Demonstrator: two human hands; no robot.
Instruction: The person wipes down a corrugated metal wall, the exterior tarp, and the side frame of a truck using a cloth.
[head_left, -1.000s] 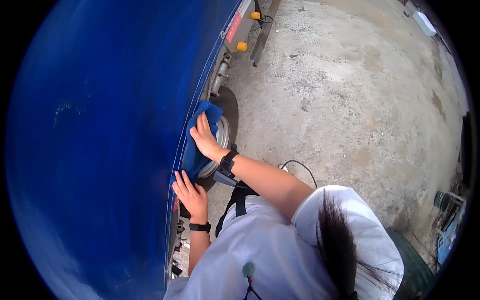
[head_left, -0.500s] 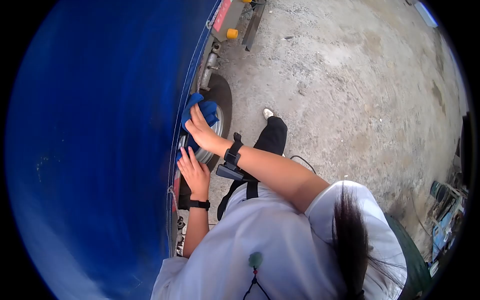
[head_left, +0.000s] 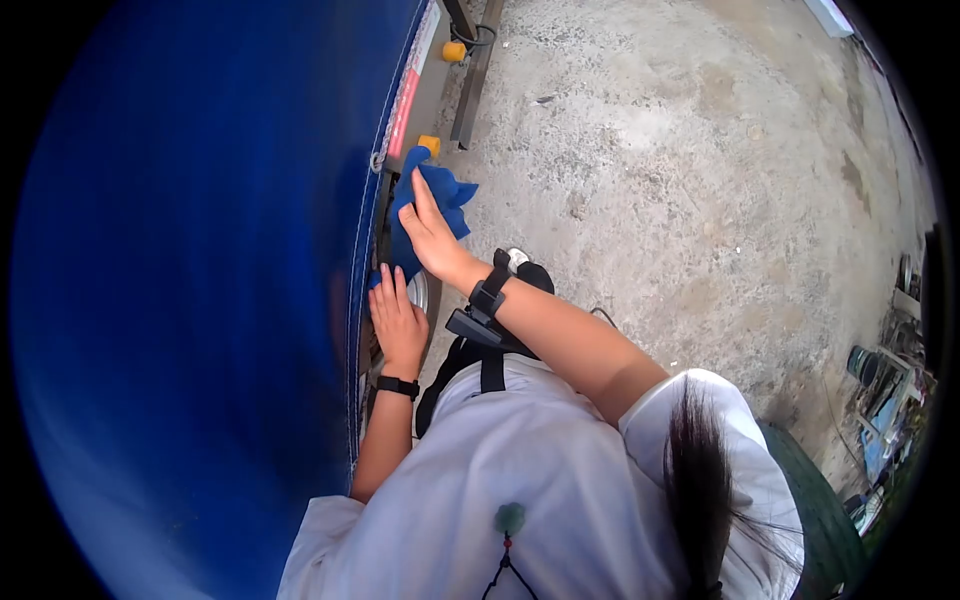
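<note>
A blue cloth (head_left: 408, 245) hangs along the side of a vehicle, beside the edge of a large blue tarpaulin (head_left: 200, 300). My right hand (head_left: 432, 235) has its thumb and fingers on the upper part of the cloth, whose loose corner sticks out to the right. Lower down, my left hand (head_left: 400, 328) lies with its fingertips on the cloth's lower end, next to the tarpaulin's stitched hem. Part of a wheel rim (head_left: 419, 292) shows behind the hands.
Yellow caps (head_left: 454, 51) and a red-white strip (head_left: 404, 110) sit on the vehicle's side. A metal bar (head_left: 475, 85) projects near the top. Concrete ground (head_left: 650, 180) stretches to the right, with stacked clutter (head_left: 890, 400) at the far right. A white shoe (head_left: 516, 259) stands below.
Both hands have moved up along the vehicle's side with the cloth, away from most of the wheel. The cloth's loose corner now spreads further to the right.
</note>
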